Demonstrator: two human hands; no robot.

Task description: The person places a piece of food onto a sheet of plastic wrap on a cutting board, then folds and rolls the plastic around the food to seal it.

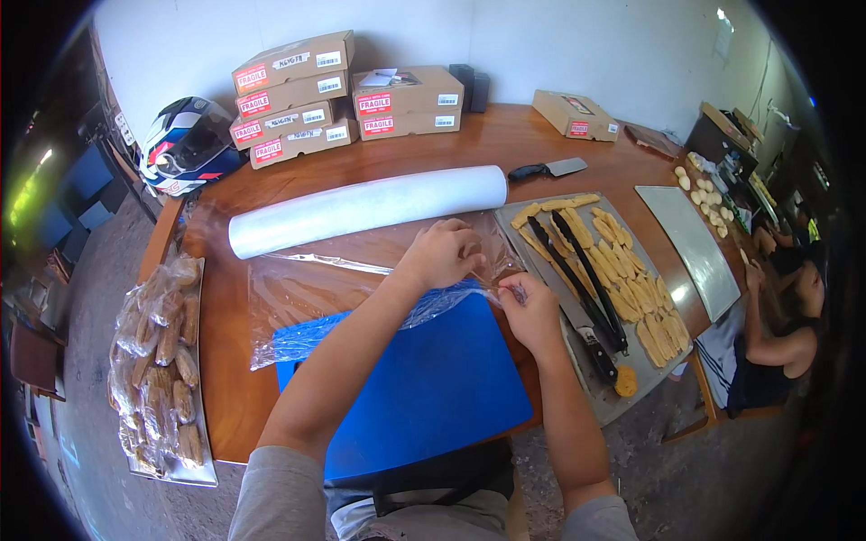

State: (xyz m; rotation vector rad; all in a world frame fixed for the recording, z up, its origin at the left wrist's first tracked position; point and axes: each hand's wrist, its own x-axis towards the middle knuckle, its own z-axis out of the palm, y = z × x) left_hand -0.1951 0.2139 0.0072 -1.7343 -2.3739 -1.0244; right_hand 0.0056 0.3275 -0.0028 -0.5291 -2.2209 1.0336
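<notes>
A sheet of clear plastic film (338, 287) runs from the large roll of film (369, 208) and drapes over the far part of a blue cutting board (433, 379). My left hand (443, 253) has curled fingers on the film near its right corner. Just to the right, my right hand (531, 308) pinches the film's bunched edge between thumb and fingers. Beside it, a metal tray (595, 399) carries rows of flat yellowish food strips (619, 277). Black-armed tongs (585, 270) and a black-handled knife (595, 355) lie across the strips.
At left, a tray (207, 406) holds several film-wrapped brown food pieces (159, 365). A cleaver (548, 168) lies behind the roll. Cardboard boxes (298, 101) and a helmet (189, 145) line the back. Right, another person (785, 345) sits by a bare metal tray (690, 250).
</notes>
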